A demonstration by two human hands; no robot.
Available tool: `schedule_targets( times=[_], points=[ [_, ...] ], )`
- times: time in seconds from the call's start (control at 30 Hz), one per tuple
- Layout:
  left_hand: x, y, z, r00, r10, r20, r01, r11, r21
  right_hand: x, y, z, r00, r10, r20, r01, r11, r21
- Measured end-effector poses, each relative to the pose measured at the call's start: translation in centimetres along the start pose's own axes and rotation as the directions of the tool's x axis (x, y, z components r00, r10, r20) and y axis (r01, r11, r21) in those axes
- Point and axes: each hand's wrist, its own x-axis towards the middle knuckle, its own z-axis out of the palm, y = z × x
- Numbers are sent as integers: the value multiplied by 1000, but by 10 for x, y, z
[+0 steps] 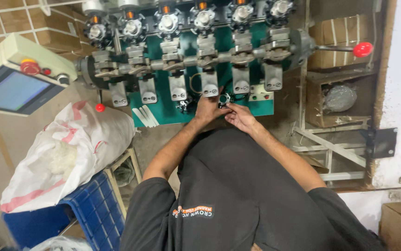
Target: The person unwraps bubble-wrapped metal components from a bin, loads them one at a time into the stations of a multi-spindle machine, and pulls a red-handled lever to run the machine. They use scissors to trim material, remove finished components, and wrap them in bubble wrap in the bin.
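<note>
Small ring-shaped part (224,99) sits at the front edge of the green winding machine (163,109), pinched between both hands. Best handled by keeping it level and steady under its station (easy to fumble). Left hand (208,108) braces it, fingers curled on it; right hand (240,116) reaches in, fingertips closed on its rim.

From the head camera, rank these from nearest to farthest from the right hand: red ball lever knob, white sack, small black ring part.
From the right hand:
1. small black ring part, at its fingertips.
2. red ball lever knob, up on the right.
3. white sack, far left, beside the blue crate.
</note>
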Motion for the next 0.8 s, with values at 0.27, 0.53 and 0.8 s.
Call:
schedule_targets(
  times=[0.27,0.53,0.8],
  points=[
    [56,92,72,896,-255,364,330,-168,-929,-50,-72,-77,969,-198,-148,213,972,94],
    [107,145,78,961,-103,255,161,-538,-827,-55,-94,-85,966,-239,-99,250,961,118],
    [105,149,69,948,-154,278,194,-412,-890,-53,-88,-98,972,-211,-105,228,955,189]
  ],
)
